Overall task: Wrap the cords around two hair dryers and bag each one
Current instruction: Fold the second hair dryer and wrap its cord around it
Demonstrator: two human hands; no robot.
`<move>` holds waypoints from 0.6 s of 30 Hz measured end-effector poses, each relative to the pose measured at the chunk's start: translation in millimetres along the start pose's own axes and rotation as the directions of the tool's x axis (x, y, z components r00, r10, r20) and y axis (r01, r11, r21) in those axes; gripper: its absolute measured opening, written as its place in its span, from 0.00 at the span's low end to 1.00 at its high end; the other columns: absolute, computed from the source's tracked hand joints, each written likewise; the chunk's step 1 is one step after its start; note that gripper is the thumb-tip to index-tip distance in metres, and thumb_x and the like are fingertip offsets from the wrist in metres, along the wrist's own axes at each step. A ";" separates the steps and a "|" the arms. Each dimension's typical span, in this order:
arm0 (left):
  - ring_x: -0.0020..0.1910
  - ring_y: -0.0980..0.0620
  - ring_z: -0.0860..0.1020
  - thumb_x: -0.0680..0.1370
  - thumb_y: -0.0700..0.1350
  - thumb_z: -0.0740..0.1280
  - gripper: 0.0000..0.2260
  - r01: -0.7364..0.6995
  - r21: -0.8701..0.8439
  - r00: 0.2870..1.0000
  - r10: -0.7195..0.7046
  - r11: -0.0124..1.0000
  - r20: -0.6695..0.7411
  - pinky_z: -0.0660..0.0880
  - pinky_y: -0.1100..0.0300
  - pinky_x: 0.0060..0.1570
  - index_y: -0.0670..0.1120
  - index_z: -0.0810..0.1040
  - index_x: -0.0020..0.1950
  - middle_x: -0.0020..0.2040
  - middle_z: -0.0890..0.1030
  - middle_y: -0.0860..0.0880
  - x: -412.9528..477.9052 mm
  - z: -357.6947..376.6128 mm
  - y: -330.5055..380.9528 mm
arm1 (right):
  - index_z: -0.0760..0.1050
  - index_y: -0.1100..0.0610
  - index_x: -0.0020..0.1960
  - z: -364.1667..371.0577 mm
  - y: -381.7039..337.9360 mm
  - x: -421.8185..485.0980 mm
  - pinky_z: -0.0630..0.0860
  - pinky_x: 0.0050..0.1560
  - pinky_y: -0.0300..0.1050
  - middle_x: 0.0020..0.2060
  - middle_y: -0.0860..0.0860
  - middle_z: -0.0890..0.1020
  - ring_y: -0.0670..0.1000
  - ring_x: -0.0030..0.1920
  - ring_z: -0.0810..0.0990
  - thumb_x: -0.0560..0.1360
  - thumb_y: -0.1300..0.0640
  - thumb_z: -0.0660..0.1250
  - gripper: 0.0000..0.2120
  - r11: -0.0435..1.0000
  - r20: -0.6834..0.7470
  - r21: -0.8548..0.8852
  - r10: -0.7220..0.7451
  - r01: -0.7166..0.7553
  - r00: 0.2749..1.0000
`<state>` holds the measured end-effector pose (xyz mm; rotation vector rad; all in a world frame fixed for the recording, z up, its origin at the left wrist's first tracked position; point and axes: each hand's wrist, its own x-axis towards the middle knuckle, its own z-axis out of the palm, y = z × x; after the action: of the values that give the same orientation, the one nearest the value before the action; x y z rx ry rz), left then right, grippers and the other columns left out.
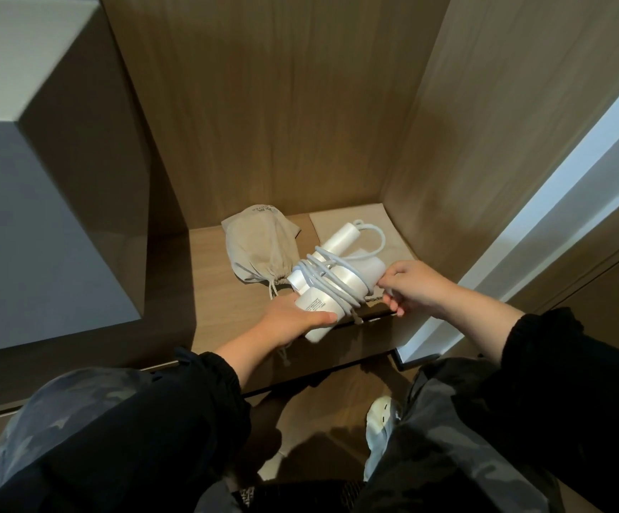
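Observation:
A white hair dryer [341, 279] lies over a wooden shelf [208, 275], its pale cord [322, 279] wound several times around the body and looping past the handle at the back. My left hand [293, 320] grips the near end of the dryer from below. At the dryer's right side my right hand [411, 286] pinches the end of the cord. A beige drawstring bag [259, 249], filled and closed, lies behind on the left. A second flat beige bag [374, 227] lies under the dryer at the right.
The shelf sits in a wooden alcove with a back panel [282, 105] and a right side wall [485, 142]. A grey cabinet block [41, 179] stands close on the left. A white door edge [522, 246] runs down the right. My knees and a shoe show below.

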<state>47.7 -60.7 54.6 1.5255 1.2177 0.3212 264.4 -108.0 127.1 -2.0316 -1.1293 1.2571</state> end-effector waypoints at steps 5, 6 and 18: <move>0.50 0.53 0.74 0.68 0.52 0.76 0.21 -0.067 0.172 0.996 0.076 0.983 -0.046 0.67 0.67 0.36 0.50 0.74 0.58 0.49 0.76 0.53 -2.1 -5.0 -6.0 | 0.75 0.64 0.47 -21.7 0.6 9.1 0.77 0.26 0.37 0.36 0.58 0.76 0.49 0.29 0.75 0.77 0.65 0.65 0.02 0.883 -0.029 0.453 0.152 -0.123 0.988; 0.50 0.53 0.74 0.68 0.52 0.76 0.22 -0.078 0.200 0.995 0.089 0.977 -0.047 0.66 0.65 0.37 0.50 0.74 0.58 0.49 0.76 0.54 -2.3 -5.4 -7.9 | 0.76 0.64 0.47 -24.7 2.1 10.5 0.78 0.27 0.37 0.37 0.58 0.76 0.49 0.30 0.77 0.77 0.65 0.65 0.02 0.866 -0.015 0.479 0.171 -0.143 0.985; 0.50 0.54 0.76 0.63 0.56 0.78 0.27 -0.173 0.362 0.980 0.198 0.916 -0.034 0.69 0.65 0.38 0.51 0.75 0.59 0.51 0.79 0.53 -0.4 -1.8 -16.2 | 0.75 0.61 0.47 -10.4 10.0 15.4 0.79 0.51 0.44 0.45 0.57 0.77 0.52 0.47 0.78 0.74 0.64 0.69 0.04 0.777 0.001 0.606 0.209 -0.166 0.978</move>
<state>37.9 -62.1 41.7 1.9676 1.2347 0.2895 281.1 -100.3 116.9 -1.6903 -0.4003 1.4072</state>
